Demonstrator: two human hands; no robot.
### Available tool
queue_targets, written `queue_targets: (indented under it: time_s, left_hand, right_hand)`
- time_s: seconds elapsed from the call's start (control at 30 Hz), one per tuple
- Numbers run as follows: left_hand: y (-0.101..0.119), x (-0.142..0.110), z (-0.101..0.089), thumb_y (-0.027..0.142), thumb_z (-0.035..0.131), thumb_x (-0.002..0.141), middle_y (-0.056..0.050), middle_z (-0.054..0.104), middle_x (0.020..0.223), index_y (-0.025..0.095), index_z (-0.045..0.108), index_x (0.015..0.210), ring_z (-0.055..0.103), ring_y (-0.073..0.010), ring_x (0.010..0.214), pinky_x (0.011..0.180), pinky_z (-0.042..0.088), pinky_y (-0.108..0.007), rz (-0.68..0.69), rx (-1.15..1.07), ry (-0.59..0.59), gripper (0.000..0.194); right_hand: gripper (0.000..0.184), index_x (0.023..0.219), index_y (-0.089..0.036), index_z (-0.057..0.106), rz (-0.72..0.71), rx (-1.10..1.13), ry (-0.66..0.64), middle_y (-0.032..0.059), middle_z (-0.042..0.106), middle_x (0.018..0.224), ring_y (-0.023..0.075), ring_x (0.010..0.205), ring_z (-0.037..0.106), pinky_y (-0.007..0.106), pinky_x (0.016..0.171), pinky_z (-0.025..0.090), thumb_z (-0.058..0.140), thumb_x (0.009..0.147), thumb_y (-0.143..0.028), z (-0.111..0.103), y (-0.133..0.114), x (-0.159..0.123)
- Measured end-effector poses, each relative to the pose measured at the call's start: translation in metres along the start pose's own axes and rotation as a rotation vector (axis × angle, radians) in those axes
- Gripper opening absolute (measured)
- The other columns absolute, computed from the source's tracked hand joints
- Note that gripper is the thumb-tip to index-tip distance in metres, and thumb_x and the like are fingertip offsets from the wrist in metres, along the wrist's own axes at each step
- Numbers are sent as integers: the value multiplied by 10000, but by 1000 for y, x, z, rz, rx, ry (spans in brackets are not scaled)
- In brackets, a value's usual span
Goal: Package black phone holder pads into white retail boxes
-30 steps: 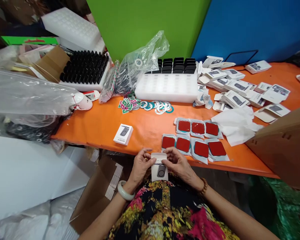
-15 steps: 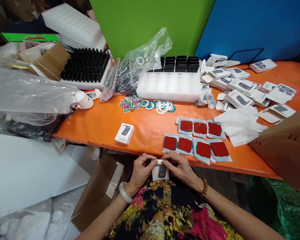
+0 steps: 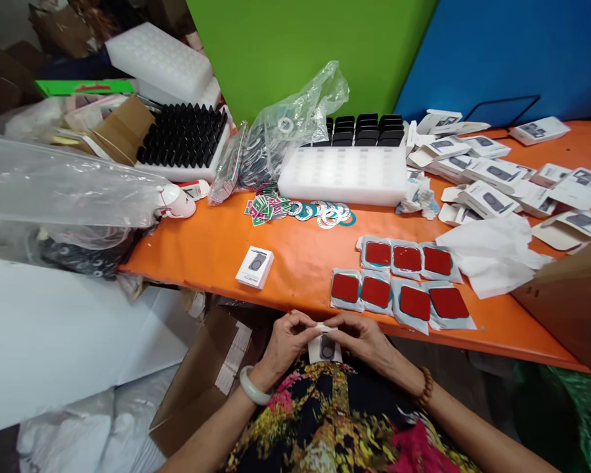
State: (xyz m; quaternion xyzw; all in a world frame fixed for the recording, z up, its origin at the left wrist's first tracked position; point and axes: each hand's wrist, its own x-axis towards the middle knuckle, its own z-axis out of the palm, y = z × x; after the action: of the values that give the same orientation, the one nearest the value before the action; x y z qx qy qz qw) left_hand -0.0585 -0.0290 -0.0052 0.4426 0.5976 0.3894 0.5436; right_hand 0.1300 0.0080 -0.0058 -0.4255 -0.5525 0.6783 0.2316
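Note:
Just below the table's front edge, a small white box (image 3: 326,351) with a dark device printed on it is held upright against my lap. My left hand (image 3: 286,341) pinches its top left side, and my right hand (image 3: 362,338) grips the top right, with the fingertips of both meeting at the lid flap. A second white box (image 3: 255,267), closed, lies on the orange table (image 3: 187,253) ahead and to the left. Several red square pads (image 3: 375,292) on grey wrappers sit in two rows to the right.
White foam trays (image 3: 342,174) with black pieces stand at the back. Cards (image 3: 266,207) and rings (image 3: 328,213) are spread in front. Open white boxes (image 3: 492,197) pile up at right, near a cardboard carton (image 3: 569,295). Another carton (image 3: 192,387) is below the table at left.
Both hands, with the small box, have shifted slightly right and down in the picture; the whole scene has shifted right as well. Fingers have pressed closer over the box's top.

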Motion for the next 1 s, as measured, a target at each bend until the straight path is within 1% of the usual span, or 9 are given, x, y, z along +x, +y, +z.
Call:
queue_targets:
  time_s: [0.13,0.23,0.33,0.4,0.53,0.63,0.77,0.9,1.0]
  left_hand:
    - [-4,-3,6,346,669,777,-32,610,832,159,667,839,571,-149,725,650,458,-251,-4,62,-23,197]
    - [5,-3,13,324,582,846,-76,613,1030,181,633,1025,601,-200,936,809,490,-306,101,173,53,234]
    - [16,2,19,321,627,816,-118,496,1324,220,476,1300,496,-263,1214,998,428,-402,214,360,155,517]
    - [23,8,20,325,658,790,-134,406,1418,234,368,1389,411,-290,1306,1039,398,-448,307,510,207,672]
    - [38,31,1,307,587,824,-144,468,1361,210,380,1377,449,-284,1280,1035,415,-448,497,706,316,599]
    - [52,50,-32,351,570,810,-128,512,1323,204,430,1346,488,-280,1241,1047,411,-427,522,819,412,573]
    - [61,72,-81,448,553,778,-125,513,1338,205,448,1345,523,-319,1183,956,472,-443,301,964,557,626]
    - [50,91,-109,407,503,785,-154,524,1326,166,447,1348,510,-342,1188,934,469,-461,169,1091,501,615]
    - [35,100,-116,415,460,804,-167,533,1311,147,443,1353,517,-346,1173,934,459,-469,93,1112,449,611]
  right_hand:
    - [244,904,-186,681,-27,1,74,45,671,836,181,753,598,288,669,470,656,796,-403,2,10,-1]
    - [228,858,-186,653,-52,58,174,15,633,766,153,684,566,268,621,456,660,785,-401,3,4,8]
    - [226,841,-183,630,-119,108,296,-3,603,733,138,660,545,262,614,453,674,767,-391,5,-14,24]
    - [218,853,-183,627,-180,113,357,-6,595,735,135,670,546,262,624,459,669,769,-380,8,-28,36]
    - [285,1033,-206,596,-303,-32,268,10,624,854,130,692,571,267,638,484,632,806,-375,-2,-49,53]
    - [374,1161,-223,532,-398,-274,339,64,616,1048,163,819,600,308,715,506,604,831,-382,-42,-58,63]
    - [314,1128,-167,538,-458,-675,735,132,580,1098,235,976,559,402,880,455,535,850,-313,-135,-67,76]
    - [308,1110,-123,546,-150,-974,1014,178,557,1132,290,1075,491,440,952,370,509,834,-253,-223,-76,79]
    - [338,1151,-109,522,15,-1027,1089,208,509,1215,319,1115,446,476,943,334,486,837,-229,-265,-79,78]
